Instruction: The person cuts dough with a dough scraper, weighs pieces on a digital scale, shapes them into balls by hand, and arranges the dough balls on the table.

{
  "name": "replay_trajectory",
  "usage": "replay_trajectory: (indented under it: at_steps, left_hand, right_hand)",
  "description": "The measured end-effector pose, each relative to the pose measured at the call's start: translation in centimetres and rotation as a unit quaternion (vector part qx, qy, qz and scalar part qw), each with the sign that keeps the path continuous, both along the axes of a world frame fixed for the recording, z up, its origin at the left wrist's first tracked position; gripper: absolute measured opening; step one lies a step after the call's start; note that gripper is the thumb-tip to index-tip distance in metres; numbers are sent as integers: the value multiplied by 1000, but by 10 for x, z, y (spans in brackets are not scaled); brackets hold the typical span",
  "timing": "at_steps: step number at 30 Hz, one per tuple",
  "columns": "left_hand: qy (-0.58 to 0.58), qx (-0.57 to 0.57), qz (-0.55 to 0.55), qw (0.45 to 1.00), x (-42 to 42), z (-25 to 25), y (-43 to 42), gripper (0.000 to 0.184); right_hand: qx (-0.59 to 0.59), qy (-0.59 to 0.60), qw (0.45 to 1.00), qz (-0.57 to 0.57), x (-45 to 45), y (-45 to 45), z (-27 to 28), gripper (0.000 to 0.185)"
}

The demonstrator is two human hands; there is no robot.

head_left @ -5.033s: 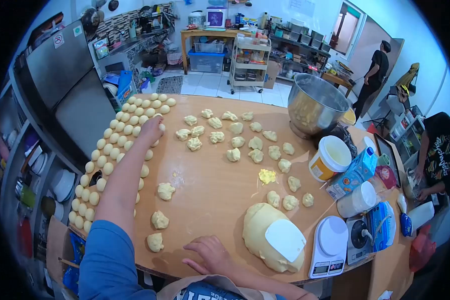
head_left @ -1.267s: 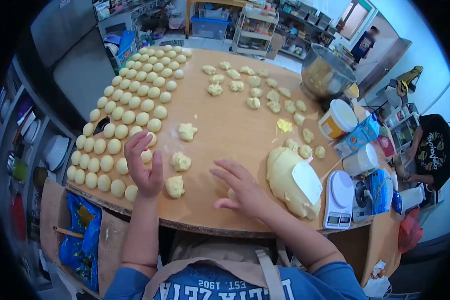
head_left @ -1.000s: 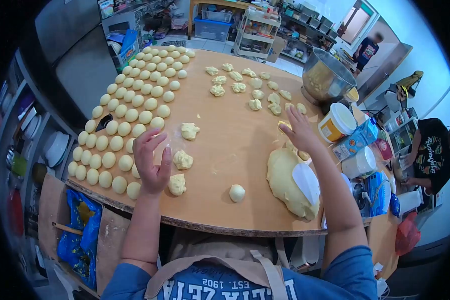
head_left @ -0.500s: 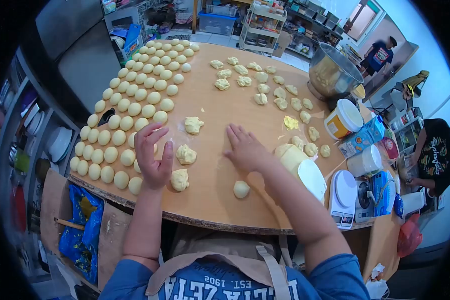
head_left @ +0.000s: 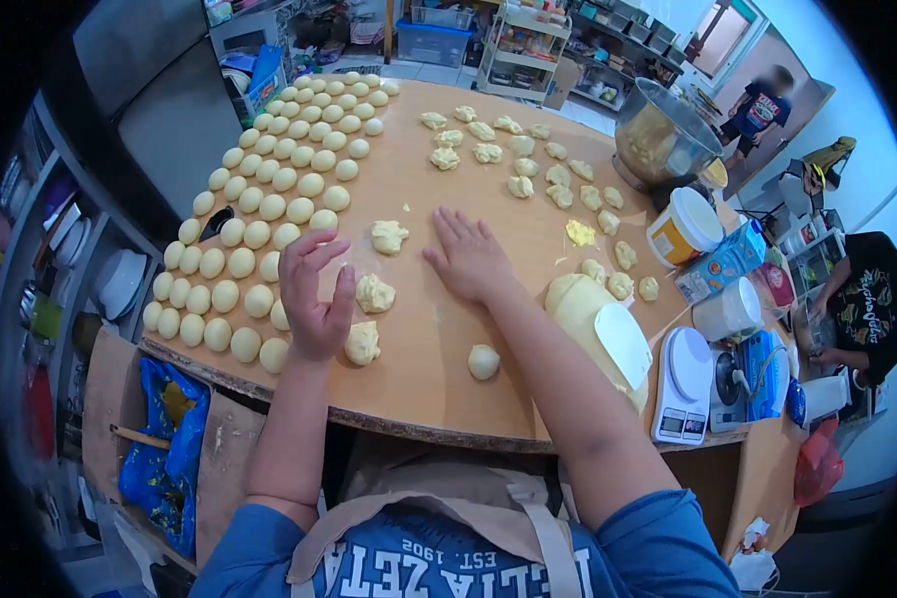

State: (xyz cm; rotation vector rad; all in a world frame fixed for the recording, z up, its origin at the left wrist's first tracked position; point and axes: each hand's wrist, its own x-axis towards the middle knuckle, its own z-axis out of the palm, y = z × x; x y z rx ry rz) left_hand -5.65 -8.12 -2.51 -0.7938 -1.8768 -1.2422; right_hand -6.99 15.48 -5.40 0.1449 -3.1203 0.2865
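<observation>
My left hand (head_left: 315, 304) hovers at the edge of the rows of smooth dough balls (head_left: 256, 235), its fingers curved and apart with nothing between them. Palm down on the wooden table (head_left: 424, 384), my right hand (head_left: 470, 259) lies with its fingers stretched out. Whether anything sits under that palm is hidden. Between the two hands are three rough dough lumps: a far one (head_left: 389, 237), a middle one (head_left: 375, 294) and a near one (head_left: 363, 343). A single rounded dough ball (head_left: 483, 362) rests nearer to me, below my right forearm.
Several rough dough pieces (head_left: 487, 152) lie at the back. To the right stand a steel mixing bowl (head_left: 666, 135), a white tub (head_left: 685, 233), a kitchen scale (head_left: 682, 384) and a large dough mass (head_left: 574, 304) with a white scraper (head_left: 623, 344). Two people are farther off on the right.
My right hand has slid a little away from me and to the left, still flat. My left hand has shifted slightly right. The dough pieces keep their arrangement.
</observation>
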Motion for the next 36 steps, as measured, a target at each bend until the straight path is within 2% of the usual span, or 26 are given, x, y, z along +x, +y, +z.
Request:
replay_trajectory:
  at_steps: [1,4,7,9,11,14,15,18,21,24,27,30,31,32,34,36]
  left_hand:
    - [-4,-5,-2,1000,2,-1,-2,22]
    - [0,-5,-1,1000,-2,1,-3,22]
    - [-9,14,7,1000,0,-2,-5,21]
    - [-13,33,10,999,1,3,-3,21]
    - [13,18,-2,1000,-1,5,-3,22]
    - [7,1,-13,1000,3,4,-1,23]
    - [1,2,-17,1000,3,5,0,23]
    - [-5,10,-15,1000,5,5,1,24]
    - [1,7,3,1000,0,2,-5,25]
    - [0,-4,7,1000,-1,2,-6,26]
    - [-1,-24,-9,1000,2,4,-2,27]
    - [-2,-30,0,1000,1,1,-4,26]
    - [-3,-30,7,1000,0,1,-6,26]
    - [-4,-26,6,1000,0,2,-8,26]
    - [-11,-15,5,1000,0,1,-8,26]
    - [-5,-26,2,1000,0,5,-7,26]
  right_hand:
    - [-6,5,1000,-17,-5,0,1,66]
    - [-102,-119,987,-24,-21,-2,26,58]
    - [-264,102,956,83,47,-12,69,49]
    - [-145,89,978,124,105,-7,37,43]
    - [-147,-82,973,158,165,-11,27,43]
    - [-105,-41,982,150,155,14,12,44]
    - [-63,17,988,142,135,11,7,47]
    - [-113,101,987,60,87,-24,9,47]
    - [-134,-8,970,202,133,-43,12,42]
    - [-213,-14,947,238,169,14,-8,37]
    - [-157,141,968,134,123,25,-13,36]
    - [-287,72,951,91,108,-33,13,32]
    - [-287,48,945,151,123,-47,25,25]
    - [-246,-39,953,173,140,-47,16,22]
    - [-326,78,924,185,164,-26,11,18]
    - [-214,69,969,98,145,5,11,15]
